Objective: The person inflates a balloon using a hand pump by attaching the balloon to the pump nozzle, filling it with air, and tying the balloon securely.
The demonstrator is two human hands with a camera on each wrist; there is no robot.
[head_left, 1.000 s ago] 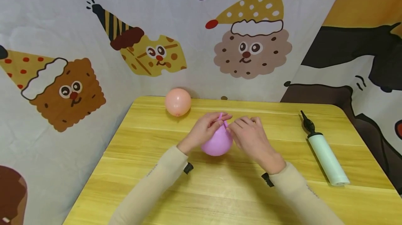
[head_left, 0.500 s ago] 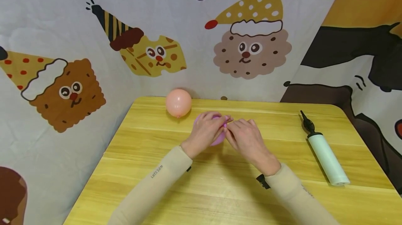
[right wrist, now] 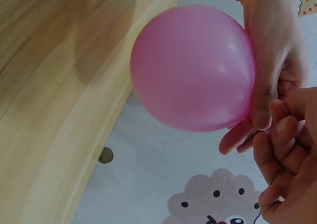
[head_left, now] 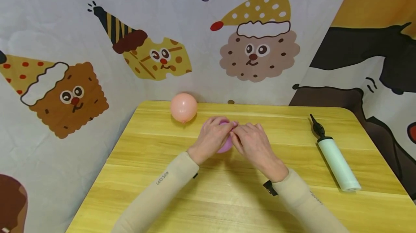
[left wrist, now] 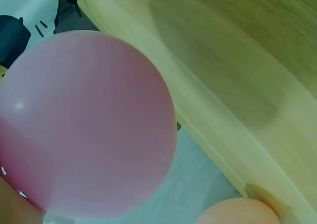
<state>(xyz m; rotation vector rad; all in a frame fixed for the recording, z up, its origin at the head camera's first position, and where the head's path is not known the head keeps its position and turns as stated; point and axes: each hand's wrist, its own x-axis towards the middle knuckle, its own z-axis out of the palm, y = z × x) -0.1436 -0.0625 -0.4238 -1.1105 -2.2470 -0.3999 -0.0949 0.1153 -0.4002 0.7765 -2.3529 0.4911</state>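
Note:
A round pink-purple balloon (head_left: 225,146) is largely covered by my left hand (head_left: 210,138) in the head view. The right wrist view shows the balloon (right wrist: 193,68) fully rounded, with its neck end at the fingers. My left hand (right wrist: 274,50) lies along its side and pinches the neck between thumb and fingers. Right beside those fingertips, my right hand (head_left: 256,148) pinches the balloon's tail end with curled fingers; the tail itself is mostly hidden. In the left wrist view the balloon (left wrist: 94,125) fills much of the frame.
A smaller peach balloon (head_left: 183,107) rests at the back left of the wooden table (head_left: 208,200). On the right lies a pale green hand pump (head_left: 339,164) with a black nozzle. A cloth backdrop (head_left: 204,45) with cartoon prints hangs behind the table's back edge.
The left hand has turned over the balloon, covering most of it, and the balloon has tipped up and left behind it. The right hand has shifted slightly left, its fingertips meeting the left hand's.

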